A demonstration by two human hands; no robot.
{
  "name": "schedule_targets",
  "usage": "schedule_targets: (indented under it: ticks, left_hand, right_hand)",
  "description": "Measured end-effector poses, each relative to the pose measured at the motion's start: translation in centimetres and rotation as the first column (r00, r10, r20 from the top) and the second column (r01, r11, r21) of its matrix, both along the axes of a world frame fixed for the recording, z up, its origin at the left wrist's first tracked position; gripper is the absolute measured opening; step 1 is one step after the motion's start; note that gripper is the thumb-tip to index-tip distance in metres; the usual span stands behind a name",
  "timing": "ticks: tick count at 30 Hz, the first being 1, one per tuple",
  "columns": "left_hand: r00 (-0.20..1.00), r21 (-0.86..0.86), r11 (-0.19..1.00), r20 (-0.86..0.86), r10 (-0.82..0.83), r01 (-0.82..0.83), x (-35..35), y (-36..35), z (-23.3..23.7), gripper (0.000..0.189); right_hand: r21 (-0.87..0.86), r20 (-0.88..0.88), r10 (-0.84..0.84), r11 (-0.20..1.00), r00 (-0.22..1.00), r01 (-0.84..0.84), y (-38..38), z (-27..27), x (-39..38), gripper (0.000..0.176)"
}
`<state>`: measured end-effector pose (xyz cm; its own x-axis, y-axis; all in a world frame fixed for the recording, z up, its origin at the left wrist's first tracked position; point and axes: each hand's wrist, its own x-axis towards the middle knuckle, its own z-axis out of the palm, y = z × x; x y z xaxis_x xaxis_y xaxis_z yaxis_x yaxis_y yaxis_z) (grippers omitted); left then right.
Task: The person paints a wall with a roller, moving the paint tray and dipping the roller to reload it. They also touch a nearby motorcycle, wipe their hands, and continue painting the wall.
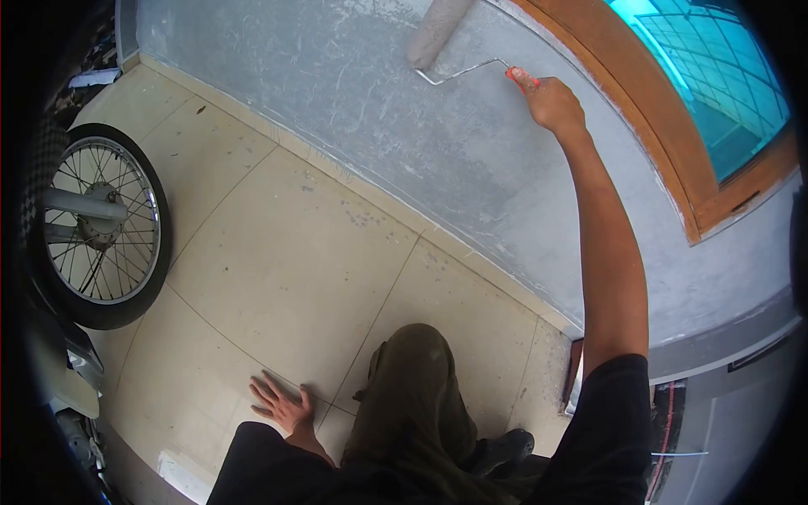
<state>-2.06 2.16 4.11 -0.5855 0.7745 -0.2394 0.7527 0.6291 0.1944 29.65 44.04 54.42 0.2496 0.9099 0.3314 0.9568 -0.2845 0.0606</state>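
Observation:
My right hand (554, 103) is wrapped round the red handle of a paint roller (439, 34), arm stretched out toward the wall. The roller's bent wire frame leads to a grey, paint-coated sleeve that lies against the grey wall (337, 76); its far end is cut off by the top of the view. Low in the view, my left hand (283, 406) rests on the tiled floor (278, 252) with its fingers spread, holding nothing. My bent knee in dark trousers is to the right of that hand.
A motorcycle's spoked front wheel (105, 223) stands at the left. Along the wall's foot runs a beige skirting strip (353, 181). A wooden window frame (665, 168) with blue-green glass (707, 84) is at the upper right. Paint specks dot the floor.

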Motion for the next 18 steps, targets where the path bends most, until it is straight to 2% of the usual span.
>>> schedule_targets:
  ticks: [3, 5, 7, 9, 10, 14, 16, 17, 18]
  left_hand:
    - [1.000, 0.016, 1.000, -0.011, -0.026, 0.026, 0.2, -0.4, -0.8, 0.099]
    - [0.998, 0.136, 0.990, -0.065, -0.023, 0.032, 0.0, -0.8, -2.2, 0.099]
    - [0.997, 0.122, 0.991, -0.065, -0.041, 0.049, -0.1, -0.5, -2.1, 0.098]
    - [0.999, 0.021, 1.000, -0.037, -0.019, 0.019, 0.1, -0.4, -1.1, 0.100]
    - [0.999, 0.049, 0.999, -0.039, -0.012, 0.014, 0.2, -0.5, -1.7, 0.100]
    - [1.000, 0.044, 0.999, -0.016, 0.023, -0.022, 0.1, -0.5, -2.1, 0.101]
    - [0.999, 0.167, 0.986, -0.044, -0.001, 0.009, -0.1, -0.7, -3.2, 0.103]
    - [0.999, 0.156, 0.988, -0.042, 0.032, -0.025, -0.3, -0.7, -2.5, 0.103]
    - [1.000, 0.072, 0.997, 0.002, 0.027, -0.027, -0.3, -0.2, -1.2, 0.105]
  right_hand:
    - [0.000, 0.000, -0.036, 0.999, 0.999, 0.036, -3.0, 0.0, 3.4, 0.081]
    - [0.005, -0.025, -0.075, 0.997, 0.997, 0.076, -6.6, -0.5, 7.4, 0.081]
    - [0.035, -0.059, -0.126, 0.991, 0.990, 0.128, -10.6, -2.0, 12.3, 0.081]
    - [0.052, -0.091, -0.157, 0.985, 0.983, 0.162, -14.6, -3.3, 15.7, 0.080]
    - [0.051, -0.107, -0.157, 0.985, 0.982, 0.163, -15.5, -3.3, 16.3, 0.080]
    - [0.016, -0.092, -0.159, 0.987, 0.983, 0.161, -13.7, -2.6, 15.6, 0.080]
    - [0.018, -0.083, -0.100, 0.995, 0.992, 0.102, -9.9, -2.3, 12.7, 0.081]
    - [0.007, -0.081, -0.068, 0.998, 0.994, 0.068, -7.5, -2.3, 10.7, 0.081]
    - [0.008, -0.077, -0.037, 0.999, 0.996, 0.038, -4.6, -2.1, 8.3, 0.082]
